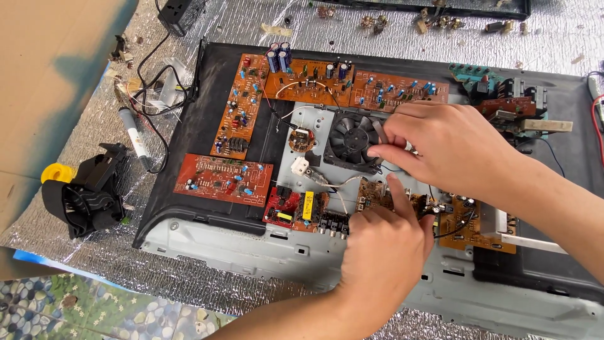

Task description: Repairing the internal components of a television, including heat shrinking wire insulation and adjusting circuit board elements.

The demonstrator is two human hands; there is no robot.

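A grey metal chassis [264, 249] lies open on the work surface, with several brown circuit boards on and around it. My right hand [450, 148] rests over the black cooling fan [351, 140], its fingertips pinched at the fan's right edge; what they pinch is hidden. My left hand [382, 255] comes in from below, index finger stretched onto a brown circuit board [372, 196] beside a small red board [281, 206]. A white connector [300, 166] with grey wires lies just left of both hands.
An L-shaped row of boards [296, 80] with blue capacitors runs along the back. A separate red-brown board [223, 179] lies left. A soldering iron [134, 135], black cables and a black holder [85, 198] sit at the left on silver foil matting. Cardboard fills the upper left corner.
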